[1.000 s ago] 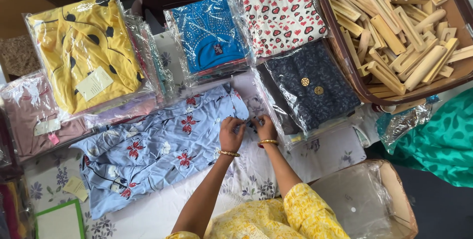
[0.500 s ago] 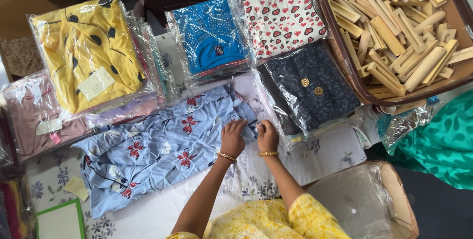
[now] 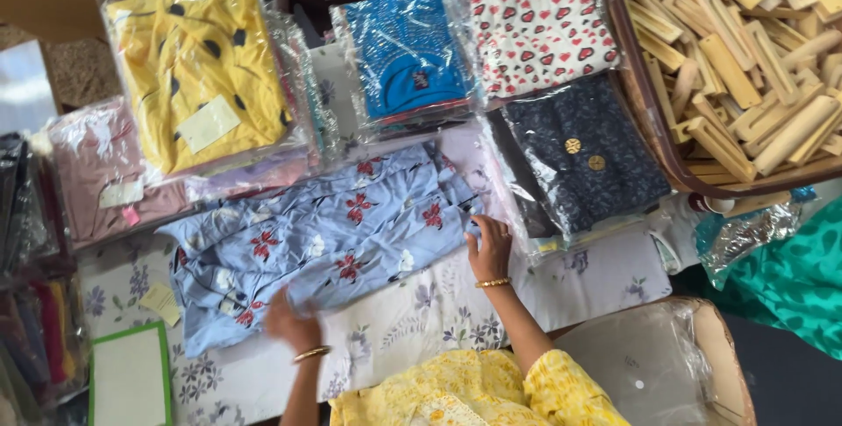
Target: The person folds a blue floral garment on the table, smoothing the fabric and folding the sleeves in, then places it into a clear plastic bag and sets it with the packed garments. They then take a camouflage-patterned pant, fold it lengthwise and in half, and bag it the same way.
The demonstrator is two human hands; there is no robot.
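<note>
The light blue garment (image 3: 324, 242) with red flower embroidery lies spread across the middle of the bench (image 3: 421, 321), on a white cloth printed with grey flowers, its length running from lower left to upper right. The right hand (image 3: 489, 249) rests on its right end, fingers pressed down flat on the fabric, pinning rather than pinching. The left hand (image 3: 294, 328) sits at the near edge of the garment, towards the left; it is blurred, so whether its grip is closed on the cloth or merely laid on it I cannot tell.

As for progress, the garment appears laid out and roughly smoothed, though creases run across it and its edges are uneven. It has no plastic sleeve around it, unlike the packed pieces beyond it: a yellow packed garment (image 3: 197, 75) far left, a blue one (image 3: 403, 53) in the middle, a white one with red hearts (image 3: 539, 22) and a dark one with two gold buttons (image 3: 583, 158) to the right. Judging by that, folding and bagging seem yet to come.

A tray of wooden pieces (image 3: 745, 66) is cut off at the far right. The garment's left end is bunched, so its shape is hard to read, and the stacks at the left edge are too dim to identify.
</note>
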